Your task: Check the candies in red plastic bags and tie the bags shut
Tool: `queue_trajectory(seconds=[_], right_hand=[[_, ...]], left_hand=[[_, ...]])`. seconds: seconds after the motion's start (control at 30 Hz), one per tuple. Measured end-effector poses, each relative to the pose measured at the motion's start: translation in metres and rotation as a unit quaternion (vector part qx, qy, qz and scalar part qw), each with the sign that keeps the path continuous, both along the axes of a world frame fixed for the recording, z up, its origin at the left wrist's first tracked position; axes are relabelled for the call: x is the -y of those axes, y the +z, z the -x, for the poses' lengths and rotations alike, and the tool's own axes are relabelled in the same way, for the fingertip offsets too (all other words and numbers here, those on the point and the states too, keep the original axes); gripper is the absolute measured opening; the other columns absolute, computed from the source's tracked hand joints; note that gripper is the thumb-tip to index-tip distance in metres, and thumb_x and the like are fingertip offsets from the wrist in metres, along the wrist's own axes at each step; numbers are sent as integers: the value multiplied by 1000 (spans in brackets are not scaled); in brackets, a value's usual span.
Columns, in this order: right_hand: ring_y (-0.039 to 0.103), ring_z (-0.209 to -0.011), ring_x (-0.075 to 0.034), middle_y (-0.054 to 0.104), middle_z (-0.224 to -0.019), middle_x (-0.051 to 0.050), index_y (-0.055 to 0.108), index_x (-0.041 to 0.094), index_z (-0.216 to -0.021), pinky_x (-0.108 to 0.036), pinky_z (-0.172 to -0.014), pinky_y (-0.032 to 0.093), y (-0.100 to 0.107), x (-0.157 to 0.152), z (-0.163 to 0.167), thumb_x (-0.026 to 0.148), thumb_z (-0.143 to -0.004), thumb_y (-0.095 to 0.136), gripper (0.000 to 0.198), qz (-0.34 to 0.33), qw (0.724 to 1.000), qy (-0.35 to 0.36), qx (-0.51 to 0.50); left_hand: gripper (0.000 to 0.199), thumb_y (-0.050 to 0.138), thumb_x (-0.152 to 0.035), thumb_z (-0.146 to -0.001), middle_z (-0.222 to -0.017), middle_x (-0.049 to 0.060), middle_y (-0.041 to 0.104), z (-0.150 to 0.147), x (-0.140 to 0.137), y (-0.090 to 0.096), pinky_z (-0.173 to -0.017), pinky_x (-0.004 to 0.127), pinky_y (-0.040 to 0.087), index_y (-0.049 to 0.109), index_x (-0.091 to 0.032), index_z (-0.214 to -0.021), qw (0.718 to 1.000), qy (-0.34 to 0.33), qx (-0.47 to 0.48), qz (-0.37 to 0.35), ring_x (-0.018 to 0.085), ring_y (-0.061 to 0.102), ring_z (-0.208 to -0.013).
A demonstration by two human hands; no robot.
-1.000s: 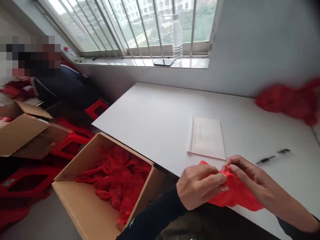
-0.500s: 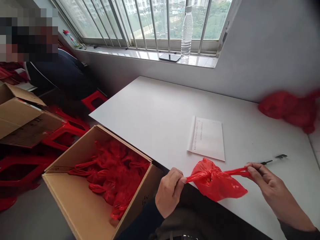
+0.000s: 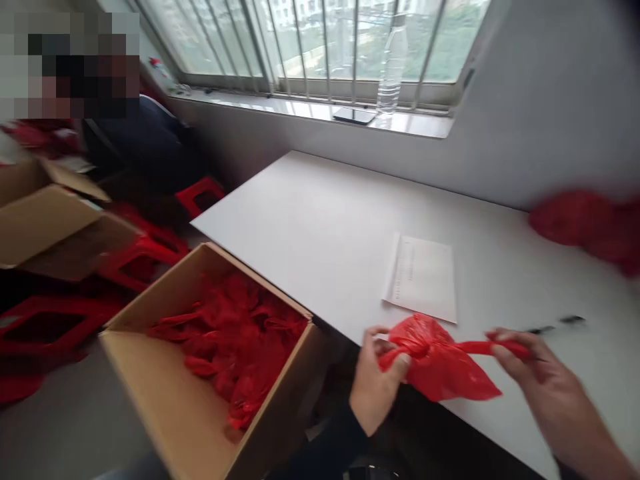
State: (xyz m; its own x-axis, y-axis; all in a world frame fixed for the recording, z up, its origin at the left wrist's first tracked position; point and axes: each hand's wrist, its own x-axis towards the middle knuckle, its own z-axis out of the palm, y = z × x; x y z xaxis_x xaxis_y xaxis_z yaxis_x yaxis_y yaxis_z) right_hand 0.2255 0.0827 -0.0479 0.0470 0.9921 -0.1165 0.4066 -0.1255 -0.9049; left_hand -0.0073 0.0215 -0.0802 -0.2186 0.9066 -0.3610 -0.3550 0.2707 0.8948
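While the left hand (image 3: 375, 383) holds one gathered end of the red plastic bag (image 3: 437, 363), the right hand (image 3: 543, 370) holds the strip (image 3: 475, 347) on the opposite side. The left grip is pressed together, thumb against fingers, close to the body of the bag. The right grip pinches the strip between thumb and fingers; the strip runs nearly straight between the bag and this hand.

The red plastic bag is located at the near edge of the worktop (image 3: 310, 220), just on the near side of a white paper (image 3: 425, 277). Whether its underside touches the worktop cannot be told. The print on the paper is too blurred to read. A pen (image 3: 543, 330), also blurred, lies on the worktop beyond the right hand. A red bundle (image 3: 580, 217) rests at the far right, near the wall (image 3: 550, 100).

To the left of the worktop stands a cardboard box (image 3: 150, 380), its top uncovered, containing a heap of red bags (image 3: 235, 340). Further left are red stools (image 3: 145, 260) and a second carton (image 3: 45, 223). A co-worker in dark clothing (image 3: 145, 143) is positioned behind these.

On the windowsill (image 3: 280, 110), a clear bottle (image 3: 391, 70) stands upright beside a flat dark device (image 3: 354, 116). Upright bars (image 3: 355, 53) cross the window.
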Motion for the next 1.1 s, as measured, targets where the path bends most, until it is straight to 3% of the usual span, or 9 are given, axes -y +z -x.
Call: queue_trajectory(seconds=[0.1, 0.23, 0.37, 0.5, 0.7, 0.9, 1.03, 1.1], right_hand=[[71, -108, -26, 69, -124, -10, 58, 25, -99, -35, -87, 62, 9, -3, 16, 56, -89, 70, 35, 29, 995, 59, -74], [69, -108, -23, 68, -124, -9, 56, 24, -122, -39, -95, 58, 15, -4, 25, 54, -97, 62, 39, 52, 992, 93, -64], [57, -132, -25, 62, -139, -10, 60, 25, -134, -45, -114, 45, 15, 4, 29, 52, -101, 56, 43, 32, 990, 136, -15], [51, -139, -23, 61, -140, -8, 65, 25, -134, -44, -120, 40, 13, 12, 35, 49, -107, 44, 41, 4, 986, 165, -12], [49, -139, -23, 57, -144, -6, 65, 30, -136, -44, -117, 42, 9, 19, 37, 49, -108, 42, 41, -8, 991, 123, -42], [63, -112, -23, 70, -112, -7, 74, 26, -106, -40, -99, 51, -1, 22, 37, 44, -109, 40, 38, -127, 991, -10, -43], [66, -92, -24, 70, -101, -9, 72, 22, -102, -39, -84, 54, -18, 22, 40, 48, -108, 42, 40, -104, 993, -60, -15], [68, -97, -23, 71, -107, -9, 73, 22, -107, -38, -88, 55, -20, 24, 42, 47, -109, 40, 41, -80, 995, -38, -40]], left_hand=[[52, 79, -47, -81, -97, 4, 63, 4, -2, 1, -76, 35, 57, 47, -24, -114, 991, 54, 114, 46, 18, 66, -82], [39, 76, -43, -86, -105, 8, 65, 3, 4, 11, -77, 32, 56, 54, -20, -109, 972, 27, 203, 110, 18, 65, -90], [37, 76, -45, -86, -100, 11, 68, -10, 9, 21, -74, 33, 55, 65, -14, -105, 972, -35, 196, 123, 20, 64, -88], [41, 65, -56, -91, -92, 9, 70, -10, -5, 19, -68, 31, 53, 67, -15, -97, 984, -45, 134, 104, 20, 64, -82], [47, 72, -62, -83, -75, 5, 67, 3, -24, 9, -56, 28, 47, 67, -16, -81, 996, -23, 23, 77, 18, 60, -67], [39, 76, -56, -83, -68, -1, 62, 24, -29, 12, -65, 23, 46, 69, -18, -76, 997, 26, -74, 14, 12, 52, -65], [41, 76, -56, -82, -58, -3, 54, 41, -36, 11, -57, 22, 44, 64, -18, -73, 997, 33, -75, 14, 11, 46, -57], [43, 71, -60, -85, -55, -3, 52, 43, -38, 10, -51, 24, 45, 63, -19, -75, 998, 7, -47, 35, 13, 48, -53]])
